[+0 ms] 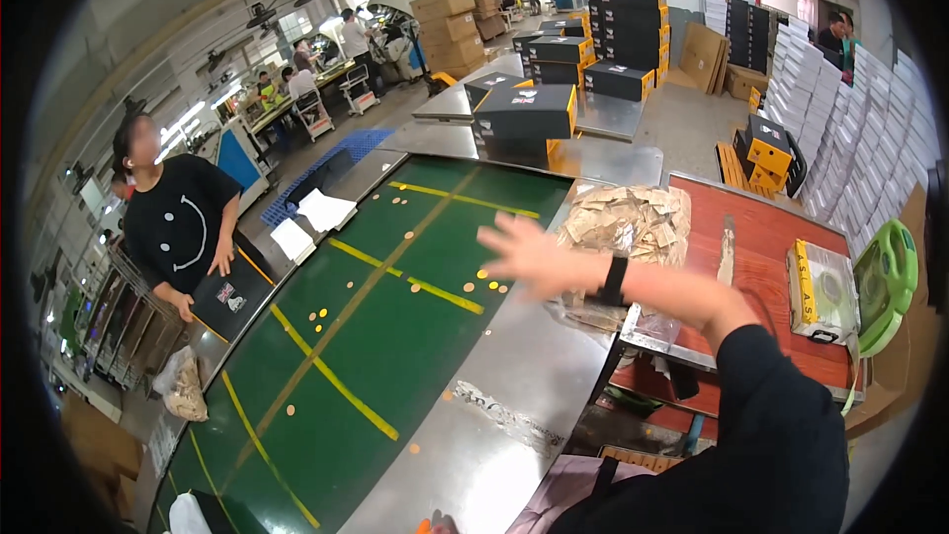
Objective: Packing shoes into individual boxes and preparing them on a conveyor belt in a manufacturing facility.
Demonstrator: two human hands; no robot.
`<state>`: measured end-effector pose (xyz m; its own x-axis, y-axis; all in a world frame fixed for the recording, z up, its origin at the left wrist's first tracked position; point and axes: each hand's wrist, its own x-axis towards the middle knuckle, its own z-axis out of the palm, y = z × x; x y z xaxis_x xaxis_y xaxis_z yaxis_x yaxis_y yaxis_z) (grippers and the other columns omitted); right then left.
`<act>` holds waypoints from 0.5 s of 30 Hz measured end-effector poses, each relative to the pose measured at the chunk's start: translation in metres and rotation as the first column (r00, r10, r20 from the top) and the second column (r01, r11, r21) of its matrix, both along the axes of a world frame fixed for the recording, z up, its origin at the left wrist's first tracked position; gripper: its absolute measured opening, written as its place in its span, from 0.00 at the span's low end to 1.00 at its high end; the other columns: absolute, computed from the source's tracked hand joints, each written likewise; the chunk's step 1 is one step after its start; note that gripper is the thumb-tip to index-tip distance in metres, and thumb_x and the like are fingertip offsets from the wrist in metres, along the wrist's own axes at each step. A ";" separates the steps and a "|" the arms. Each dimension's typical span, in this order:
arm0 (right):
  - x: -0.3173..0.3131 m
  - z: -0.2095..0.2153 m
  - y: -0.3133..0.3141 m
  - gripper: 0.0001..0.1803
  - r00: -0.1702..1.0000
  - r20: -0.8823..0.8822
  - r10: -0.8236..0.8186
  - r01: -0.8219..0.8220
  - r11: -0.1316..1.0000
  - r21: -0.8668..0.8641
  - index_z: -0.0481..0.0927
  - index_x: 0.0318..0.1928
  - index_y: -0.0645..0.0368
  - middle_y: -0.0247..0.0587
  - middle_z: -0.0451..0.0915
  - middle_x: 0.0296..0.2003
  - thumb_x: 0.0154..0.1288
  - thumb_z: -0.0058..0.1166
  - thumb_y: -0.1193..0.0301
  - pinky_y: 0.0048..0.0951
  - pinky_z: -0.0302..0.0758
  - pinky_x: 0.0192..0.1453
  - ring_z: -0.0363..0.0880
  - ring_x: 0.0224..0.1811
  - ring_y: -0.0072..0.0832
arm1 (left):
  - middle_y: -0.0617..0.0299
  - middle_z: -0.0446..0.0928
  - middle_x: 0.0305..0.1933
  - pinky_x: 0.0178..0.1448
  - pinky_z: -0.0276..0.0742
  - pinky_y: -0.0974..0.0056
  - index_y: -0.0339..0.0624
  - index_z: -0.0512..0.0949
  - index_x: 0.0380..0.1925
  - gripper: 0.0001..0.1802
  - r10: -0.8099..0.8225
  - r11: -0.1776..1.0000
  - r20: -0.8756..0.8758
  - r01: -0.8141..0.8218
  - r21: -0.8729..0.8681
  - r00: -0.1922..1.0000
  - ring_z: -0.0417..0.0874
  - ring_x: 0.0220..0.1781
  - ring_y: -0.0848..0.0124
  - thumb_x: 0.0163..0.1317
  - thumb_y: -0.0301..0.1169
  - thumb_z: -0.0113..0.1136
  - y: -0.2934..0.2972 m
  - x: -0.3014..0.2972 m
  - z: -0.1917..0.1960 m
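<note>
One right hand (pixel 519 255) is held spread wide over the green belt (pixel 405 346), brown paper (pixel 625 216) at its three o'clock, while the left hand's state cannot be told.

From the person's head, through the left of two fisheye lenses, we look down and forward across the green conveyor belt (pixel 395 366), with straight edges bending toward the dark round rim. Closest to us are the black right sleeve (pixel 781 415), at the lower right, and the steel counter (pixel 425 480); a co-worker (pixel 183 208) stands farther off, across the belt at left. Our view runs past stacked black-and-orange boxes (pixel 628 25) to brown cartons (pixel 443 25) deep in the workshop.
</note>
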<state>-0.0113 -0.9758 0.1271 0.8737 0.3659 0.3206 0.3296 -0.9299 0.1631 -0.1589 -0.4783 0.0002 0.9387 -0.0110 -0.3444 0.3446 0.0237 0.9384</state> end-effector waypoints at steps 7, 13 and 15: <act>-0.061 -0.128 0.137 0.41 0.858 -0.426 0.288 -0.114 0.914 0.388 0.68 0.67 0.44 0.59 0.43 0.74 0.52 0.64 0.51 0.67 0.41 0.72 0.35 0.74 0.69 | 0.58 0.80 0.44 0.47 0.76 0.69 0.32 0.74 0.57 0.19 0.029 0.999 0.067 -0.030 0.020 0.997 0.80 0.41 0.71 0.70 0.32 0.54 -0.001 0.002 -0.023; -0.073 -0.155 0.188 0.42 0.863 -0.437 0.253 -0.023 0.884 0.467 0.61 0.70 0.48 0.60 0.40 0.74 0.57 0.61 0.50 0.65 0.42 0.72 0.32 0.74 0.68 | 0.43 0.72 0.62 0.66 0.66 0.50 0.35 0.67 0.64 0.27 -0.385 0.295 0.154 -0.037 0.955 0.910 0.72 0.63 0.49 0.70 0.39 0.49 -0.012 0.013 -0.001; -0.072 -0.164 0.191 0.40 0.890 -0.412 0.193 0.001 0.905 0.426 0.62 0.70 0.48 0.59 0.42 0.74 0.60 0.58 0.49 0.64 0.43 0.73 0.34 0.74 0.67 | 0.41 0.68 0.65 0.70 0.59 0.47 0.37 0.66 0.65 0.28 -0.365 0.135 0.095 -0.048 0.990 0.926 0.66 0.67 0.46 0.70 0.42 0.46 -0.023 0.003 -0.014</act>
<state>-0.0835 -0.7846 -0.0367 0.9241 0.3783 0.0539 0.3670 -0.8396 -0.4005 -0.1554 -0.5013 -0.0137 0.9988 -0.0267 0.0413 -0.0329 -0.9870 0.1573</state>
